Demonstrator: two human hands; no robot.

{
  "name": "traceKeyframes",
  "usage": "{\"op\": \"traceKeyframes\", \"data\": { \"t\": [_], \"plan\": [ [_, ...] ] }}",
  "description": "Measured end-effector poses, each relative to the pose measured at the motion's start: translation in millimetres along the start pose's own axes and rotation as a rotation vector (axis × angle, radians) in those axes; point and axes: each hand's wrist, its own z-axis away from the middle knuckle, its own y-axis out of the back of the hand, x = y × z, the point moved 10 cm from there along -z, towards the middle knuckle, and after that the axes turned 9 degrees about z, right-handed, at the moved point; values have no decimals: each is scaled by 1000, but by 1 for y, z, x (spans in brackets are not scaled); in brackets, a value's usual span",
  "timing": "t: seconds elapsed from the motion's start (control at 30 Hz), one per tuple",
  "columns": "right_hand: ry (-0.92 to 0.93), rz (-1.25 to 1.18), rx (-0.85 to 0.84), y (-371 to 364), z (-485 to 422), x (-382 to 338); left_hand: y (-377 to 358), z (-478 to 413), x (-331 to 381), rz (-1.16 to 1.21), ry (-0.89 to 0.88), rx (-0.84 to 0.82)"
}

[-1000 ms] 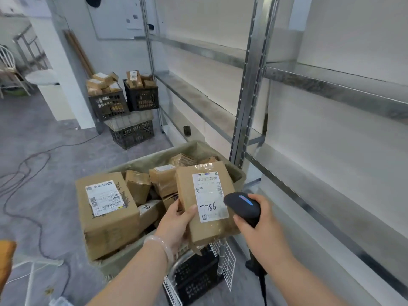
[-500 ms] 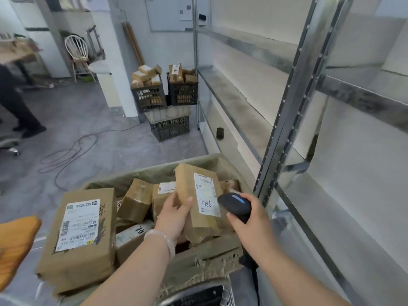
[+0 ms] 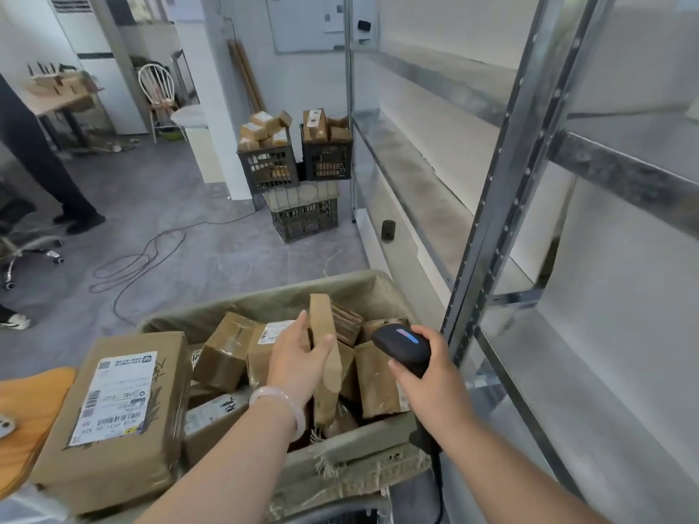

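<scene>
Fingers: the fingers (image 3: 301, 319) and thumb of the left hand (image 3: 299, 363) grip a flat brown parcel (image 3: 322, 330) in the lower centre of the frame. Just to its right, the right hand (image 3: 435, 376) is curled around a black scanner (image 3: 403, 344).
Just changed: the parcel's white label faced the camera half a second ago. It is now turned away, and only the narrow cardboard edge shows.
What it means: the scan looks finished, and the parcel seems bound for the metal rack (image 3: 491, 221) on the right.
Parcel's place: it is held upright over the cloth-lined bin (image 3: 264, 302), close above the other packages.
Bin: it holds a heap of taped brown packages, and a large labelled box (image 3: 121, 395) sits at its left side.
Crates: black crates (image 3: 268, 170) are stacked in the upper centre. The top two are piled with small boxes, and what the lowest holds is unclear.
</scene>
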Motion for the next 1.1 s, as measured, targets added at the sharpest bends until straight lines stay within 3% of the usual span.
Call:
{"op": "traceKeyframes", "data": {
  "t": [0.3,0.57,0.73,1.1],
  "plan": [
    [20,-62,137,48,53,-23,-30,38,59,-257,-295,-207],
    [20,-35,468,113,179,-37,-68,150,107,-526,-730,-514],
    [-40,8,710,156,287,-35,-94,262,125,-512,-967,-720],
    [-104,131,1244,290,543,-69,-122,546,204,-239,-1343,-1057]
  ]
}}
